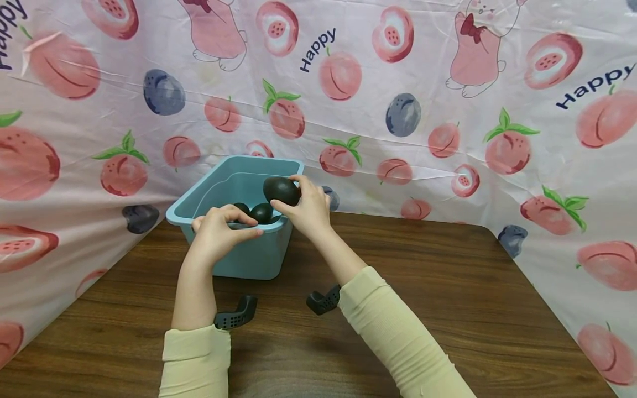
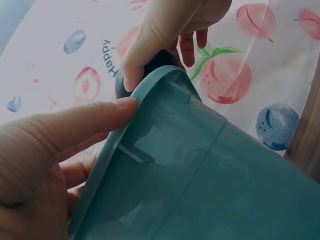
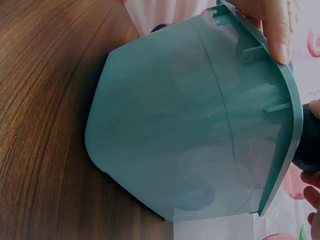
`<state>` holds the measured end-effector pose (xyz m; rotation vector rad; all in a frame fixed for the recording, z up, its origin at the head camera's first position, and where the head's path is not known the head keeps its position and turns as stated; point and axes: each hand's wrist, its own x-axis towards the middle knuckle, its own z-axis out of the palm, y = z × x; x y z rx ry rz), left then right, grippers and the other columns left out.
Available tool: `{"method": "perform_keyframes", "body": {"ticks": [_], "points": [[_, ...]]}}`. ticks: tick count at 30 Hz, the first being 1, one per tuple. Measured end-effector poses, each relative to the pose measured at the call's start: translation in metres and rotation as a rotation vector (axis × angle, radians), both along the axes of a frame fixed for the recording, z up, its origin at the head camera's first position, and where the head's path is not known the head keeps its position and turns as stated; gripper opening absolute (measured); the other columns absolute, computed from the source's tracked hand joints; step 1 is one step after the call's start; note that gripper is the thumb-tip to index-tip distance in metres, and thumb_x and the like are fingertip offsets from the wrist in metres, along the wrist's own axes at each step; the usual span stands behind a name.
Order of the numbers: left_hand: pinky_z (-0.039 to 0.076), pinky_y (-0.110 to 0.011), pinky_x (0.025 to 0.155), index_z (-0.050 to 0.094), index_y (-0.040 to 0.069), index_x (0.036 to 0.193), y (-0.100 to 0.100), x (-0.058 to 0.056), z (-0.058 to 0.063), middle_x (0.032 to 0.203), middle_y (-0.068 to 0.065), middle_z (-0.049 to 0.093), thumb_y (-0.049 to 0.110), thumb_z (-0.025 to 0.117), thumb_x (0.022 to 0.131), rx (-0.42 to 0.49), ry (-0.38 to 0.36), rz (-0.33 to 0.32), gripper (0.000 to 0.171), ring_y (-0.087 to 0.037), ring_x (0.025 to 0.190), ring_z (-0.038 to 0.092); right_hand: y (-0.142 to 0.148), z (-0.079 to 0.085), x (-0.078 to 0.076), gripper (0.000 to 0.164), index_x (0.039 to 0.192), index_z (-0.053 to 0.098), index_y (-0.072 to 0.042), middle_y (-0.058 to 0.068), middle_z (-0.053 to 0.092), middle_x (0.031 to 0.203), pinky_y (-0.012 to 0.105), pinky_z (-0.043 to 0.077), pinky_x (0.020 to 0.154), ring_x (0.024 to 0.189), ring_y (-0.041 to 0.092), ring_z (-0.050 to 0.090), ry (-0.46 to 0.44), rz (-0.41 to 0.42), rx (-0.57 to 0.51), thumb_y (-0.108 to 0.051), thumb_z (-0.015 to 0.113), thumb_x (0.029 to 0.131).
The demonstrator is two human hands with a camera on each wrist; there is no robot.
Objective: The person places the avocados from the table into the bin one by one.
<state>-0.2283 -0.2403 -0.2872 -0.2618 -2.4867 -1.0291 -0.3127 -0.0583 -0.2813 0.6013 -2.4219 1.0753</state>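
Observation:
A light blue plastic bin (image 1: 249, 254) stands on the table, with several dark avocados (image 1: 261, 213) lying inside. My left hand (image 1: 216, 229) grips the bin's near rim, thumb outside and fingers over the inner side. In the left wrist view its thumb (image 2: 95, 120) presses on that rim. Above the bin's right corner, my right hand (image 1: 308, 207) holds a dark, egg-shaped avocado (image 1: 280, 190) between thumb and fingers. The right wrist view shows only part of this avocado (image 3: 307, 142) beyond the rim. My left fingers and the rim partly hide the avocados below.
The dark wood table (image 1: 398, 287) extends to the right of the bin. A fruit-printed cloth (image 1: 348, 121) hangs behind and along the sides. Black wrist-worn devices (image 1: 236, 315) sit at both cuffs.

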Motion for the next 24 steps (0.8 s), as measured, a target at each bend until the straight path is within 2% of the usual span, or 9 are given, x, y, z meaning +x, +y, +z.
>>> {"method": "perform_keyframes", "body": {"ticks": [13,24], "points": [[0.009,-0.057,0.094,0.076,0.008,0.088,-0.001,-0.001,-0.001,0.095,-0.007,0.066,0.023,0.082,0.077,-0.004,0.001,0.000,0.019,-0.031,0.098,0.052,-0.009,0.002,-0.001,0.067,0.137,0.049,-0.024,-0.002,0.061,0.112,0.040,0.031,0.095,0.104,0.019,0.047,-0.031,-0.021,0.085,-0.052,0.071,0.081],[0.010,-0.057,0.094,0.076,0.007,0.088,-0.001,-0.001,-0.001,0.094,-0.007,0.066,0.022,0.082,0.077,-0.011,0.009,0.001,0.019,-0.032,0.096,0.051,-0.015,0.000,-0.003,0.069,0.142,0.045,-0.028,-0.004,0.053,0.135,0.040,0.031,0.093,0.108,0.020,0.046,-0.031,0.001,0.157,-0.053,0.069,0.082]]}}
